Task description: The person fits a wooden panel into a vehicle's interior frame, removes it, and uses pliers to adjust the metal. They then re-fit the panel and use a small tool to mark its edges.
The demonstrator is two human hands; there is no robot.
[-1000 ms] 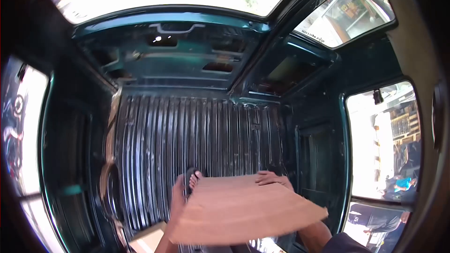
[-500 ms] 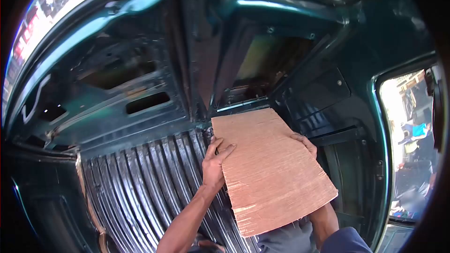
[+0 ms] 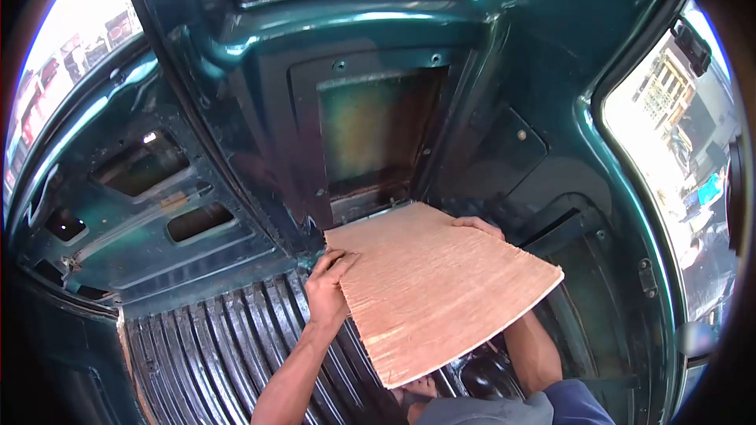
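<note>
A tan plywood sheet [image 3: 445,287] with rough, splintered edges is held up in front of me. My left hand [image 3: 326,287] grips its left edge, thumb on the upper face and the other fingers partly hidden behind the wood. On the opposite side, my right hand [image 3: 480,227] is wrapped over the edge, its palm hidden beneath the board. The sheet's far end overlaps the base of a dark green metal panel with a rectangular recess [image 3: 380,133].
Around me is a dark green vehicle interior. Ribbed black metal flooring [image 3: 213,354] spreads below on the left. A door panel with cut-out holes [image 3: 142,165] stands at left, and a window opening [image 3: 669,133] at right shows people outside. A sandalled foot [image 3: 424,387] rests under the board.
My view has swung to the right and up toward the recessed panel. The plywood has tilted flatter, its near right corner rising, with both hands still on it.
</note>
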